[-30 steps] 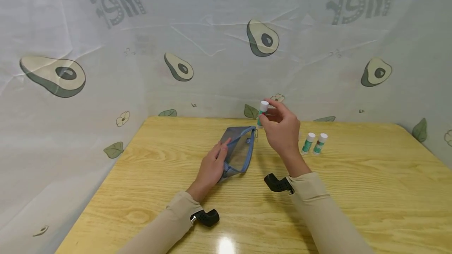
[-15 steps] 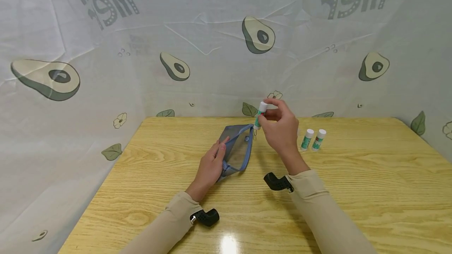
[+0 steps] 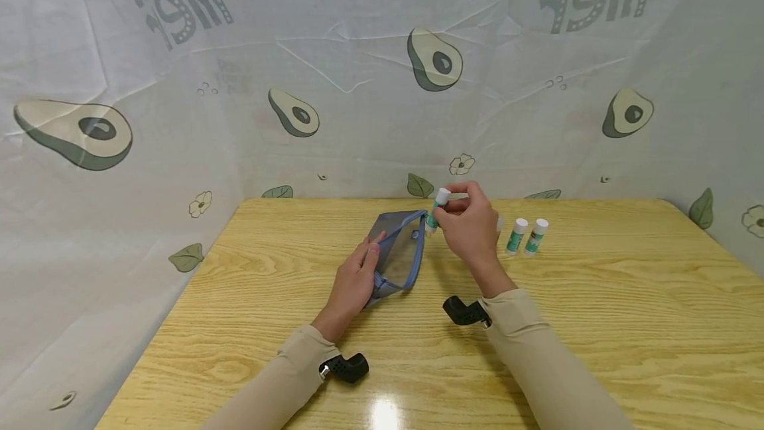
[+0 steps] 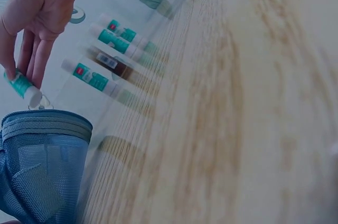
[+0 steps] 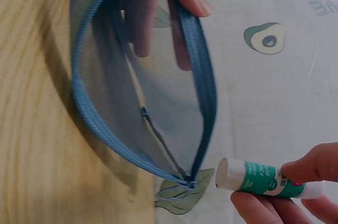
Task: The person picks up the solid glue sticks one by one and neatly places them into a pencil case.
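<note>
A blue-grey mesh zip pouch (image 3: 398,256) lies on the wooden table (image 3: 597,324) with its mouth held open. My left hand (image 3: 355,281) grips the pouch's near edge, fingers inside the opening (image 5: 148,18). My right hand (image 3: 468,224) pinches a green-and-white glue stick (image 3: 437,210) at the far end of the pouch's mouth, just above the zip (image 5: 264,176). In the left wrist view the stick (image 4: 24,87) hangs right over the pouch rim (image 4: 45,123).
Two more glue sticks (image 3: 526,236) lie on the table right of my right hand; the left wrist view shows several in a row (image 4: 113,57). An avocado-print cloth (image 3: 436,62) walls the table at the back and sides.
My right hand has lowered the glue stick and brought it left, closer to the pouch's open mouth. The left hand has kept its hold on the pouch.
</note>
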Demonstrator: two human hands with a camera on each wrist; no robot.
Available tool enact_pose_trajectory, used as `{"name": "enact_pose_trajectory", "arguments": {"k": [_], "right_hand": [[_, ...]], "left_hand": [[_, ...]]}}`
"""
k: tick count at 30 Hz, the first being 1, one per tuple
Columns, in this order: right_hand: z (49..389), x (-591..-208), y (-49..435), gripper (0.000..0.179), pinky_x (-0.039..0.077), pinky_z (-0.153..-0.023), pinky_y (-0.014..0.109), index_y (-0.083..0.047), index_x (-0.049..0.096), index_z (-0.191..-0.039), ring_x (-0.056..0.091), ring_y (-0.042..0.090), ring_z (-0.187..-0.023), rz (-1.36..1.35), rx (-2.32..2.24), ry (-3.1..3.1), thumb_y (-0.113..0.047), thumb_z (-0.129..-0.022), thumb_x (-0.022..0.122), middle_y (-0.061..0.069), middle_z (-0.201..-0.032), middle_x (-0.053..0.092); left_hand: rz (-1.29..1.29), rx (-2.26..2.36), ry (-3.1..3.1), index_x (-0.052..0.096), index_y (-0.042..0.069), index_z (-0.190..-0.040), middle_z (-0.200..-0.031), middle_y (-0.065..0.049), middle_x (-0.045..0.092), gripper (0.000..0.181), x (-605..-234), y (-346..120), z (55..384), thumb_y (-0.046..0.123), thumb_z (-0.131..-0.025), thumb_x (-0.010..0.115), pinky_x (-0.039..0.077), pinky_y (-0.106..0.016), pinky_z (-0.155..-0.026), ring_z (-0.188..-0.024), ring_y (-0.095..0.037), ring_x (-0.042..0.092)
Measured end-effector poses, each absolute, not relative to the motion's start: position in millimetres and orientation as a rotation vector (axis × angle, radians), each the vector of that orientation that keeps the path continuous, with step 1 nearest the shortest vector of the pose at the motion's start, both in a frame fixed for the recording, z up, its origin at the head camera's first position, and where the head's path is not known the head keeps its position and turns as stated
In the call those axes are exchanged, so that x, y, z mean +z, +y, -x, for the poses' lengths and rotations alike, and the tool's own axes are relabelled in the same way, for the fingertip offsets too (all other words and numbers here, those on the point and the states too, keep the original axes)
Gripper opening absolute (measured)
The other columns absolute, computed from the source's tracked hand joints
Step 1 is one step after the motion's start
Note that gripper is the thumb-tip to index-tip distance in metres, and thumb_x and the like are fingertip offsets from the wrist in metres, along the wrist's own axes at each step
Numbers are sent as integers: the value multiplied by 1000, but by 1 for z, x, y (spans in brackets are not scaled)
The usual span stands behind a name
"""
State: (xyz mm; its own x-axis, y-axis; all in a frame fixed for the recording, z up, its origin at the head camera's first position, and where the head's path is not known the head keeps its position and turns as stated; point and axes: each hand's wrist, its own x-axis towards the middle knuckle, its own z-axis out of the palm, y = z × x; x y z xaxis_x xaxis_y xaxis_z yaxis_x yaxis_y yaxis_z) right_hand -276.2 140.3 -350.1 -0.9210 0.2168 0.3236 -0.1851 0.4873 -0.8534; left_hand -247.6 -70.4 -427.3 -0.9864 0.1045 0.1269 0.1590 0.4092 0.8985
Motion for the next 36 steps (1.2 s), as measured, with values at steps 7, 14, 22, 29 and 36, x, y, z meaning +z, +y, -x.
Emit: {"name": "enact_pose_trajectory", "arguments": {"k": [7,14,22,29,36], "right_hand": [[281,-365,137,34,62,-74,34,-5,55,-128,76,34,-97,27,1450,-2397,-13,-99,71,21,-111,74],[283,-378,134,34,57,-71,33,-5,54,-124,71,33,-96,48,1428,-2484,-12,-97,73,20,-110,73],[284,-386,132,37,58,-78,40,-3,53,-122,69,36,-102,115,1408,-2568,-14,-96,77,22,-113,70],[284,-388,131,39,58,-79,41,-4,55,-122,72,36,-99,193,1404,-2611,-18,-95,80,22,-112,74],[286,-392,134,47,55,-67,28,-1,58,-127,79,29,-89,215,1476,-2630,-24,-94,82,23,-113,78]], "left_hand": [[240,-1664,-2597,50,31,-160,-173,-17,32,47,-426,-71,247,43,-117,36,26,-63,-130,-162,-39,29],[227,-1651,-2604,50,32,-160,-173,-17,33,47,-425,-70,247,44,-117,36,26,-63,-130,-162,-39,29],[232,-1664,-2605,49,33,-161,-174,-15,32,48,-426,-70,247,46,-116,36,26,-64,-130,-162,-39,29],[234,-1670,-2596,49,33,-161,-174,-17,30,49,-427,-69,246,47,-116,35,26,-65,-129,-162,-41,28],[218,-1681,-2594,49,35,-160,-175,-17,30,48,-426,-67,245,47,-116,35,25,-66,-130,-162,-42,27]]}}
